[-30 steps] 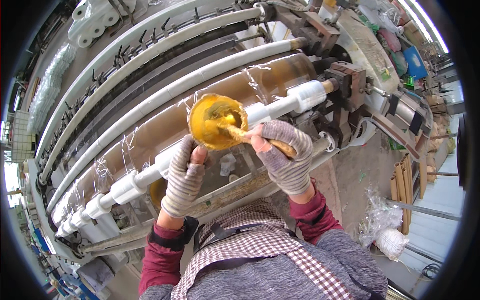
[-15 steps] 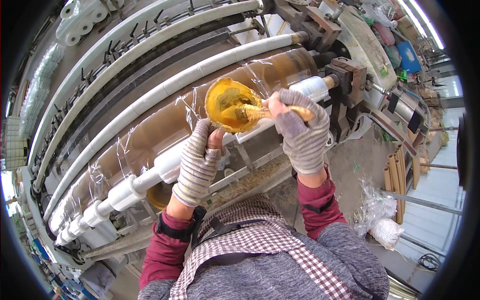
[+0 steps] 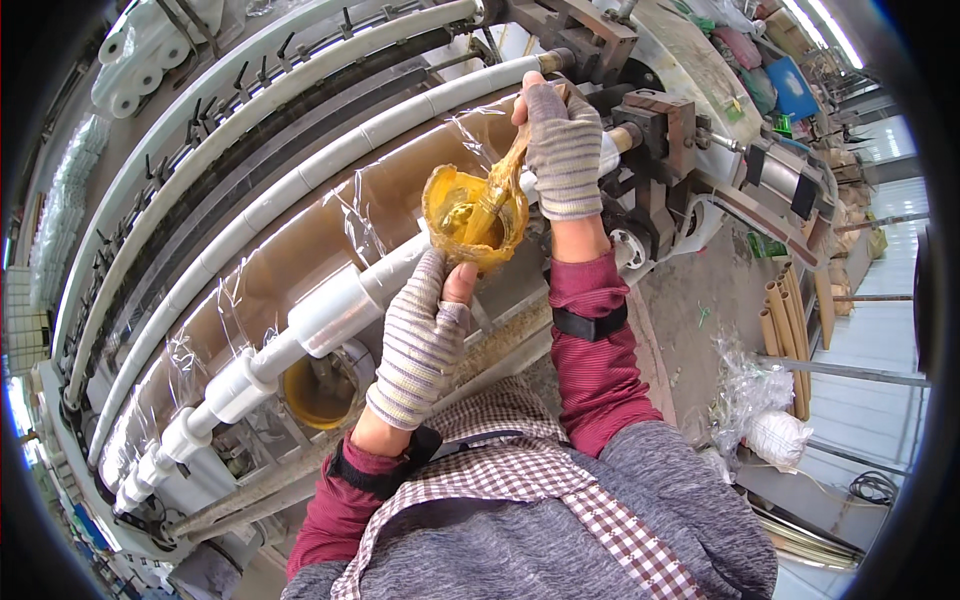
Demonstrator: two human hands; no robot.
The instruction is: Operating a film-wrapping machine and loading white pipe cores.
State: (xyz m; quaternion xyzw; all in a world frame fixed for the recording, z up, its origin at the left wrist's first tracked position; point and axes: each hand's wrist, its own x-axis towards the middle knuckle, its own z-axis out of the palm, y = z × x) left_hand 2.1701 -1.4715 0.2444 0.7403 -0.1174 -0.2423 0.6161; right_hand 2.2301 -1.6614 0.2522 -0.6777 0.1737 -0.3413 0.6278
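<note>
My left hand (image 3: 425,325), in a striped fingerless-tip glove, grips the near side of a yellow, crusted cup (image 3: 437,200). A brush (image 3: 493,205) coated in amber glue stands tilted in it, bristles down inside. My right hand (image 3: 565,145), gloved alike, is closed round the brush's handle above the cup's right side. Glue-like residue covers the cup's rim and the brush. Both hands are over the white roller shaft; behind them lies a wide brown roll (image 3: 310,225) wrapped in clear film.
White sleeves (image 3: 325,310) sit along the near shaft. Below it is a yellow bucket (image 3: 318,390). Metal bearing blocks (image 3: 655,130) stand at the right end. Cardboard tubes (image 3: 785,330) and crumpled plastic film (image 3: 745,385) are at right. A long white roller (image 3: 330,170) curves behind.
My right hand has moved up and away, turning the brush from nearly level to steep in the cup. The cup has shifted slightly right in view and tilted. The whole view has moved a little.
</note>
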